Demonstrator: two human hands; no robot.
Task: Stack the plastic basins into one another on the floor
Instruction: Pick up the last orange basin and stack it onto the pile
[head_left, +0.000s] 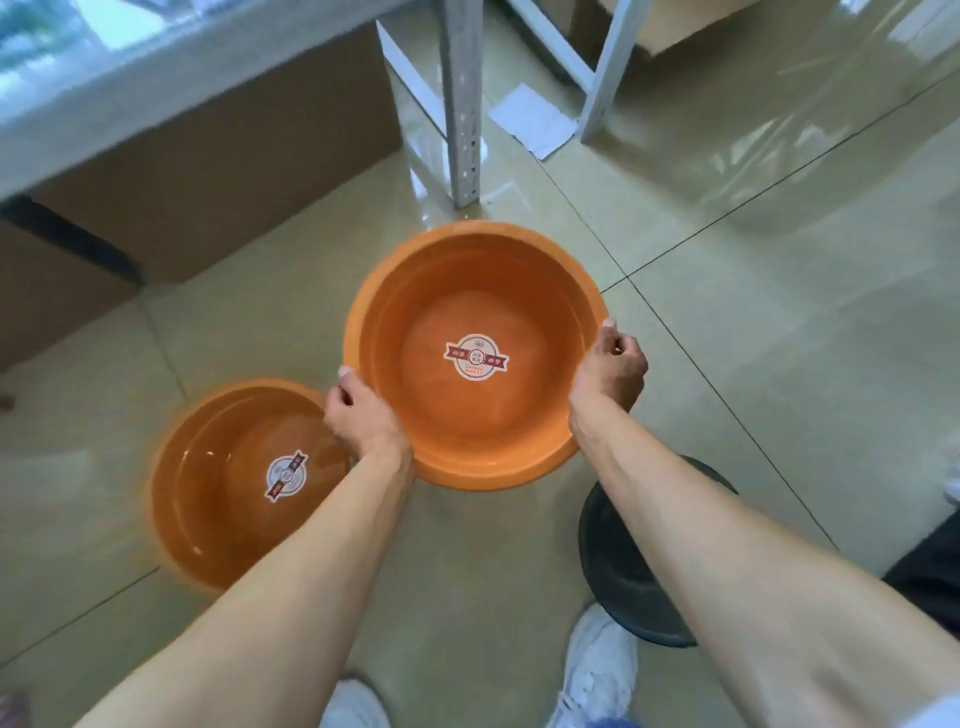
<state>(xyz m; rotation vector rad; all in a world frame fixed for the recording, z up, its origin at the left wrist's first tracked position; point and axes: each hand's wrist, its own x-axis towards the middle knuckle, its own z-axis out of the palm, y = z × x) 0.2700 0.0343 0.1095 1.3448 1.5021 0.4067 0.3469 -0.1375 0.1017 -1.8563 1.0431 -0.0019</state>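
Tiled floor (727, 312): left hand (363, 415), right hand (610, 371) grip held basin (467, 415); second basin (218, 499) empty.

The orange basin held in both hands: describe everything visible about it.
The held orange basin is round, smooth, glossy plastic with a rolled rim and a round label on its inner bottom. It is upright, empty and sits right of the second orange basin. The left hand and right hand grip opposite sides of its rim.

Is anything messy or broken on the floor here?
Nothing looks broken or spilled. The only stray thing is a white paper lying on the floor tiles by the metal shelf legs.
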